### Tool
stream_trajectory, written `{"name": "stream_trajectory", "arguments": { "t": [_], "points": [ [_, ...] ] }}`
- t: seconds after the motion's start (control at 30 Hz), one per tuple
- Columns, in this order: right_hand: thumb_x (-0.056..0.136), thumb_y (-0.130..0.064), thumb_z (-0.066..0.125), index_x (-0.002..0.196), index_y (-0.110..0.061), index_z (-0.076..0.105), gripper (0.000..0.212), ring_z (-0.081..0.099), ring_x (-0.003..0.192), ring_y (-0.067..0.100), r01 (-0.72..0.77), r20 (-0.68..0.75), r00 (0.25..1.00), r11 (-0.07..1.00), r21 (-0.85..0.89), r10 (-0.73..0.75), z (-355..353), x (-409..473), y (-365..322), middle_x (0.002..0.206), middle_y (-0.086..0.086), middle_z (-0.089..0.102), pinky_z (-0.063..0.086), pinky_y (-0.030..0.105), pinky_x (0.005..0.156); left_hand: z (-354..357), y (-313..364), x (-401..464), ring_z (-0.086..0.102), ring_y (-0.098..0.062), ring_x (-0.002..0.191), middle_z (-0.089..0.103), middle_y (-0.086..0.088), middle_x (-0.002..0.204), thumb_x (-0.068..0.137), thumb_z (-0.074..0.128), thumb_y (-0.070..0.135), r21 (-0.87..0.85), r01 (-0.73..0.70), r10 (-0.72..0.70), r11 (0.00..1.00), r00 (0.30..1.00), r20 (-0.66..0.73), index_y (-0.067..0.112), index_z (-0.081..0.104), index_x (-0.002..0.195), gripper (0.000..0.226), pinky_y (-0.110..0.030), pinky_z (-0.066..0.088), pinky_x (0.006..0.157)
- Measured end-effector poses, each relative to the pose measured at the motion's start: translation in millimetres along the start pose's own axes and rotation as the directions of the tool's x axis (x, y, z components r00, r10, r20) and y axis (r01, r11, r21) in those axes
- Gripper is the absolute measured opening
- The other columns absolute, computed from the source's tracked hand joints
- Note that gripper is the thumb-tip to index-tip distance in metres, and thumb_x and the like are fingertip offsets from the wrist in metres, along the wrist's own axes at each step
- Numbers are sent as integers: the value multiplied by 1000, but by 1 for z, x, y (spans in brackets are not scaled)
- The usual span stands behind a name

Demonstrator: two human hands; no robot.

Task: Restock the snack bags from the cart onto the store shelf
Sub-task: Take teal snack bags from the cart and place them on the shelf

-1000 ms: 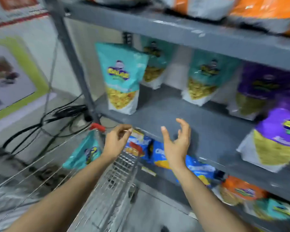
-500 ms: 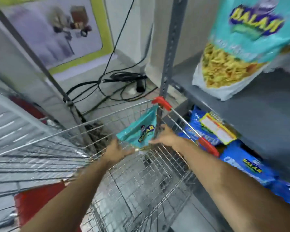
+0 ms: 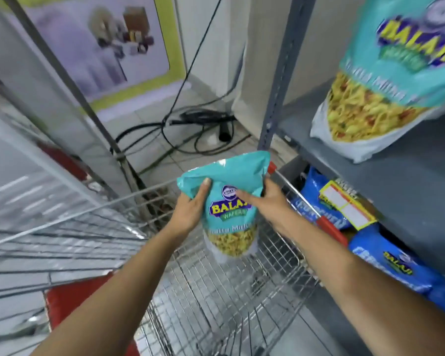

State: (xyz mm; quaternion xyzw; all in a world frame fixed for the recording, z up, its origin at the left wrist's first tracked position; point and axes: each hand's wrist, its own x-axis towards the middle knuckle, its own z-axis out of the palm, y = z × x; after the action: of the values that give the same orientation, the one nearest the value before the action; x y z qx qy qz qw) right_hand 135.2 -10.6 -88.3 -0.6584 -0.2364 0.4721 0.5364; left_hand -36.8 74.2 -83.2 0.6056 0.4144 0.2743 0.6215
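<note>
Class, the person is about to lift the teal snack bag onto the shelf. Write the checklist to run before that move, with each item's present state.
1. Left hand grips the teal Balaji bag: ok.
2. Right hand grips the bag's other side: ok.
3. Bag raised above the wire cart floor: ok.
4. Grey shelf has bare space in front of the matching teal bag: ok.
5. Bag sealed, undamaged: cannot tell.
6. More bags left in cart: cannot tell.

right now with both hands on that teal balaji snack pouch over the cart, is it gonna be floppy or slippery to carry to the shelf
The teal foil snack pouch probably flexes: its top corner is creased under the left hand. Its glossy film looks somewhat slippery, so the right hand on its other side likely helps. It seems light, and a matching teal pouch stands upright on the grey metal shelf, so this one should too.
</note>
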Motion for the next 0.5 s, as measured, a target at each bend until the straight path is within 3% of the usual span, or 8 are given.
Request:
{"name": "stream_trajectory", "arguments": {
  "t": [0.17,0.27,0.37,0.5],
  "points": [
    [70,-24,83,110,-20,67,44,73,87,5,113,-92,991,984,135,-101,2,-71,-47,98,-10,77,58,24,76,0,78,-35,72,-10,79,75,2,86,86,45,49,-5,-124,124,992,981,147,20,62,98,35,-26,59,70],
    [76,-15,80,107,-14,71,33,74,93,14,178,-191,971,968,175,-144,-13,-117,-77,106,1,77,59,31,83,18,123,-51,71,-5,77,77,8,83,88,49,39,-30,-183,185,983,956,229,20,62,100,26,-21,57,67],
    [63,-29,83,100,-16,72,40,74,100,22,272,-320,924,946,173,-207,-42,-166,-107,104,1,79,59,42,89,53,172,-64,68,6,72,74,24,79,97,46,21,20,-316,293,949,902,316,25,62,91,17,-11,52,63],
    [72,-19,79,93,-19,73,22,74,83,7,406,-477,825,905,127,-303,-97,-222,-143,89,-10,79,59,26,73,119,230,-77,62,16,81,71,32,84,94,52,25,14,-499,452,866,795,405,35,63,90,15,-11,49,75]
  ]
}}
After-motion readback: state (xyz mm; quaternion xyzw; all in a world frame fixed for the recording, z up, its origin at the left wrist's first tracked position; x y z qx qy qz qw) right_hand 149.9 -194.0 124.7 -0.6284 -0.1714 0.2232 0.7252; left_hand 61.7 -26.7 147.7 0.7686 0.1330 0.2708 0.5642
